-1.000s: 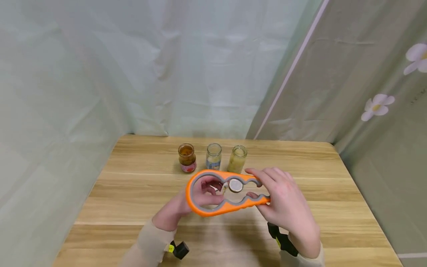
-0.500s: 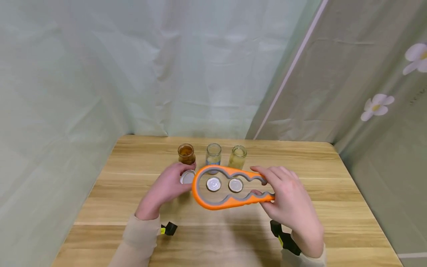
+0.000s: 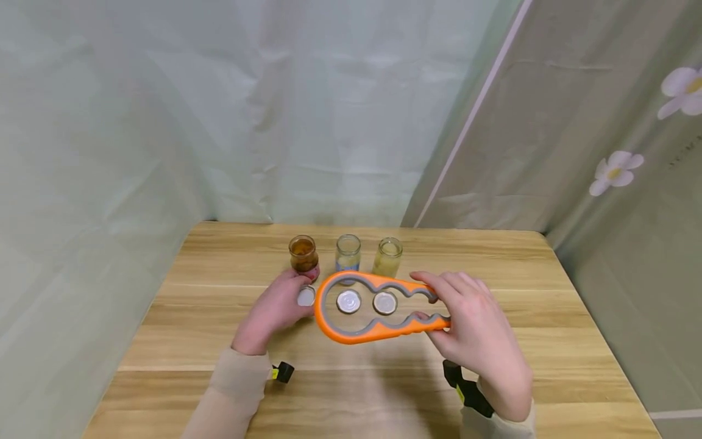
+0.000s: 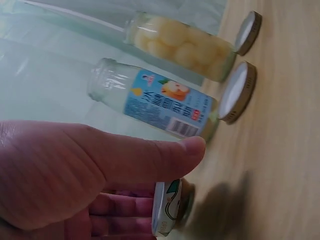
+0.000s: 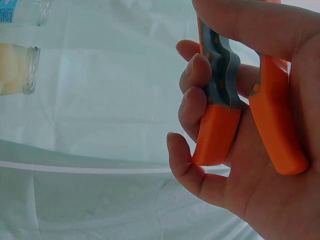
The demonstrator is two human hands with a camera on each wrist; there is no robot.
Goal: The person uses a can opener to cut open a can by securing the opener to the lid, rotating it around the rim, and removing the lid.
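My left hand holds a jar lid low over the table in front of the brown jar, its pale inside facing up. In the left wrist view the thumb reaches across above this lid, and the other fingers are bent beside it. My right hand grips the two handles of an orange and grey jar opener, raised over the table. Two more lids, a middle one and a right one, lie on the table and show through the opener's frame.
An uncapped jar with a blue label and one with pale round fruit stand in a row right of the brown jar. The wooden table ends at a pale curtain behind the jars.
My left hand has gone left from behind the opener to the brown jar, carrying a lid, then lowered it. The middle lid now lies on the table; the right hand shifted slightly with the opener.
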